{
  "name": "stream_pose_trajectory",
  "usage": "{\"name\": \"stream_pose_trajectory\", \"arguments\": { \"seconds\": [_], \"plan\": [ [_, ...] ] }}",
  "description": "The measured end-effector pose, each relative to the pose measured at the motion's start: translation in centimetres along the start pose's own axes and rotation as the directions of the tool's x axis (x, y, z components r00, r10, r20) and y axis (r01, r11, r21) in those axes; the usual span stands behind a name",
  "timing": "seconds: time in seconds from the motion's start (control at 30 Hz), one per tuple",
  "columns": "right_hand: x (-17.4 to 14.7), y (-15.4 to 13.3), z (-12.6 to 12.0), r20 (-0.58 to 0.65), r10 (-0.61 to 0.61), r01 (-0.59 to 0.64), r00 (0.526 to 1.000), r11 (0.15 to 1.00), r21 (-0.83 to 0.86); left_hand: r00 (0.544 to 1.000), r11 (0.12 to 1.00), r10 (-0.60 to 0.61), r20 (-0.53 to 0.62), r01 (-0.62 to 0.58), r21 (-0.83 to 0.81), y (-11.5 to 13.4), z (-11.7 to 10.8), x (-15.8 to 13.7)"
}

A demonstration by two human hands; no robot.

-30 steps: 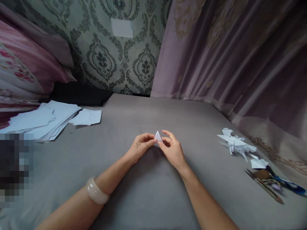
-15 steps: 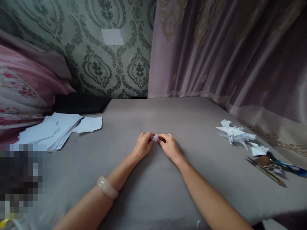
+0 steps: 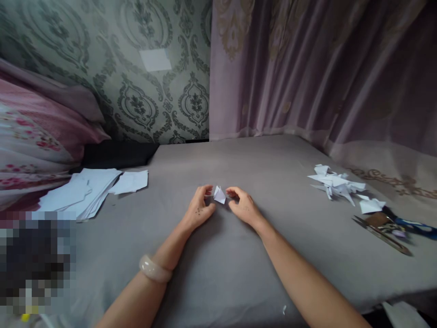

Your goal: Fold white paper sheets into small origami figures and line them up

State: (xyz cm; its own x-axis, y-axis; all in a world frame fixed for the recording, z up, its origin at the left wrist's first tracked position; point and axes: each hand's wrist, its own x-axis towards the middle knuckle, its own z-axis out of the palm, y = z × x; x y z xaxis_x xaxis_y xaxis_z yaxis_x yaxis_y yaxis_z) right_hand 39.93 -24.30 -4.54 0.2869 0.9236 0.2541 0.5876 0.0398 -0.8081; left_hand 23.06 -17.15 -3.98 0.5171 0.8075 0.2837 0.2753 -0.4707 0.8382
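Observation:
A small folded white paper piece with a pointed top rests on the grey cloth surface. My left hand is just left of it, thumb and fingers apart with nothing between them. On the other side my right hand curves toward the paper, its fingers also apart and holding nothing. A narrow gap shows between the paper and each hand. A pale bangle circles my left wrist.
Stacked white paper sheets lie at the left, with smaller sheets beside them. Several folded paper figures are heaped at the right. Nearer me are pointed snips and a blue-handled tool. A paper scrap lies near the front.
Both hands have let go of the folded paper and spread apart, leaving it standing between them. The view has shifted slightly.

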Motion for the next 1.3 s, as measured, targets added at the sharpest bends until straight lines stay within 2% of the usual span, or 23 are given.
{"name": "stream_pose_trajectory", "arguments": {
  "seconds": [0.1, 0.17, 0.23, 0.33, 0.4, 0.57, 0.77, 0.93, 1.07, 1.17, 1.23, 1.3],
  "plan": [
    [0.3, 0.1, 0.1, -0.021, 0.016, -0.015, 1.000, 0.998, 0.054, 0.991, 0.993, -0.115, -0.062, 0.113, -0.035, 0.5, -0.6, 0.2],
    [0.5, 0.1, 0.1, -0.034, 0.014, -0.013, 0.999, 0.999, 0.048, 0.988, 0.990, -0.139, -0.073, 0.138, -0.020, 0.6, -0.7, 0.3],
    [0.6, 0.0, 0.2, -0.019, -0.011, 0.011, 1.000, 1.000, -0.003, 0.994, 0.995, -0.091, -0.062, 0.094, 0.032, 0.5, -0.6, 0.4],
    [0.6, -0.3, 0.2, 0.031, -0.070, 0.073, 0.997, 0.990, -0.118, 0.999, 0.987, 0.049, -0.007, -0.048, 0.150, 0.2, -0.2, 0.5],
    [0.5, -0.4, 0.3, 0.046, -0.093, 0.100, 0.995, 0.977, -0.186, 0.994, 0.968, 0.103, 0.041, -0.109, 0.228, 0.0, 0.0, 0.6],
    [0.6, -0.9, 0.6, 0.056, -0.091, 0.104, 0.994, 0.944, -0.314, 0.986, 0.930, 0.106, 0.127, -0.143, 0.338, -0.3, 0.3, 1.2],
    [0.3, -1.4, 0.6, 0.053, -0.070, 0.084, 0.996, 0.931, -0.356, 0.970, 0.913, 0.177, 0.166, -0.225, 0.340, -0.4, 0.2, 1.6],
    [-0.1, -1.7, 0.5, 0.082, -0.043, 0.072, 0.996, 0.918, -0.391, 0.976, 0.925, 0.102, 0.195, -0.165, 0.343, -0.6, 0.2, 1.5],
    [-0.1, -1.6, 0.3, 0.120, -0.013, 0.053, 0.993, 0.940, -0.337, 0.980, 0.936, 0.030, 0.198, -0.097, 0.339, -0.5, 0.2, 1.3],
    [0.0, -1.2, -0.2, 0.135, -0.014, 0.036, 0.991, 0.986, -0.164, 0.986, 0.959, 0.003, 0.168, -0.050, 0.279, 0.1, -0.1, 1.0],
    [0.3, -0.8, -0.7, 0.083, 0.076, -0.079, 0.994, 0.996, 0.038, 0.993, 0.981, -0.039, 0.113, 0.017, 0.192, 0.5, -0.6, 0.8],
    [0.6, -0.4, -1.2, -0.034, 0.242, -0.227, 0.970, 0.943, 0.243, 0.991, 0.987, -0.133, 0.025, 0.130, 0.097, 1.0, -1.2, 0.6]
  ]
}}
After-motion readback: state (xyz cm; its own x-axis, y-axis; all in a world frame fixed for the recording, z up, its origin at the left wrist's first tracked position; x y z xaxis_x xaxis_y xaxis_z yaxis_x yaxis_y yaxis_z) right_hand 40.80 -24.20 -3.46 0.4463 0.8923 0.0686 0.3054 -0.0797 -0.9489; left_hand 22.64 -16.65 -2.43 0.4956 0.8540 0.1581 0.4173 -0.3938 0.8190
